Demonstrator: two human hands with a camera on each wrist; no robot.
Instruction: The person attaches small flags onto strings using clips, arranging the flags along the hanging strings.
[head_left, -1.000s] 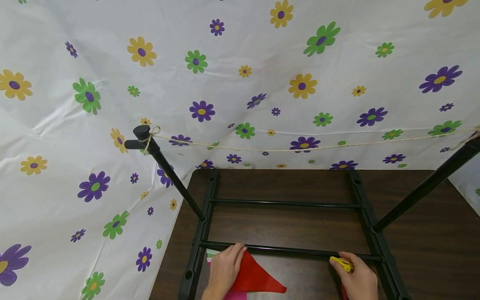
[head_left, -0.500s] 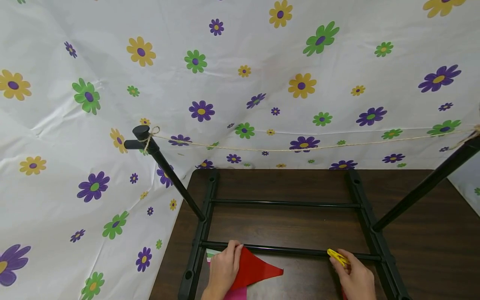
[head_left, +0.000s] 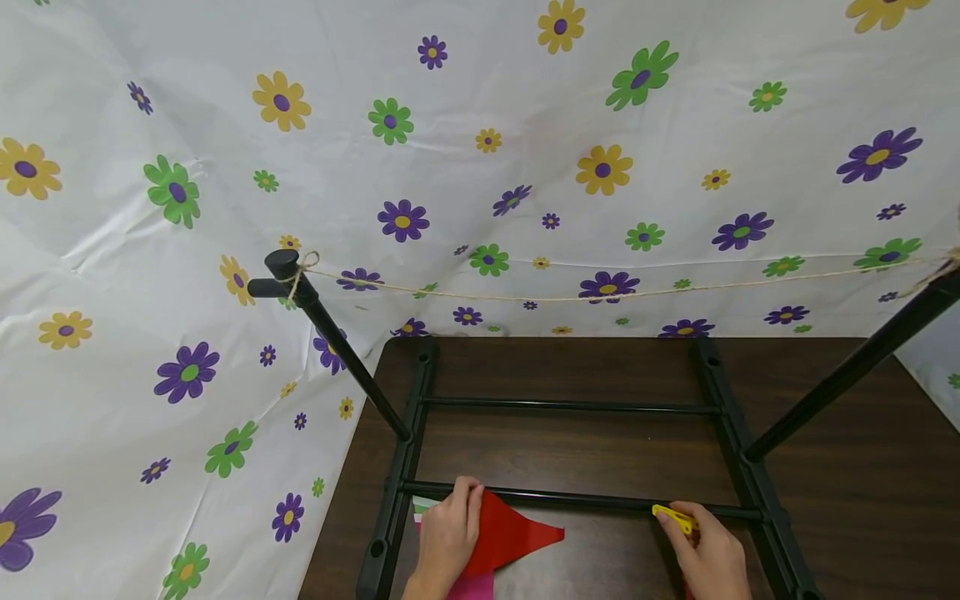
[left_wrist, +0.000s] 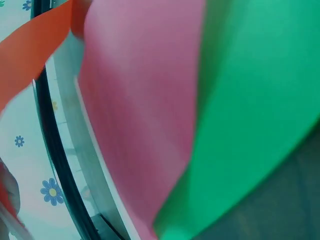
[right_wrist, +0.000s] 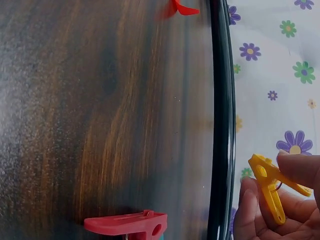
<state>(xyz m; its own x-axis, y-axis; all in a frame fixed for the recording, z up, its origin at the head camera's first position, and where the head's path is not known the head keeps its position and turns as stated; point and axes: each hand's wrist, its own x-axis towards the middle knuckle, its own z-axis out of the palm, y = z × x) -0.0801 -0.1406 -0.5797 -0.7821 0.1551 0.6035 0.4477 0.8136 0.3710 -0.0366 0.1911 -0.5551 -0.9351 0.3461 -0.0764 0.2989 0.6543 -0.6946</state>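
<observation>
My left hand [head_left: 447, 540] pinches a red triangular flag [head_left: 510, 537] by its upper edge, close to the near bar of a black frame. The flag's free corner points right. A pink sheet [head_left: 474, 586] lies beneath it; the left wrist view shows this pink piece [left_wrist: 135, 100] beside a green one [left_wrist: 250, 125] at close range. Off to the right, my right hand [head_left: 714, 557] holds a yellow clothespin [right_wrist: 270, 187] between thumb and fingers, by its handle ends.
A black frame [head_left: 577, 497] stands on the dark wooden table [head_left: 570, 450]. Between its two slanted posts runs a string [head_left: 487, 297]. One red clothespin [right_wrist: 130, 223] lies low in the right wrist view. Flowered cloth [head_left: 450, 167] hangs behind and at left.
The red flag's free right corner has risen and swung slightly left. My right hand has shifted a little left, and the yellow clothespin has turned slightly in its fingers.
</observation>
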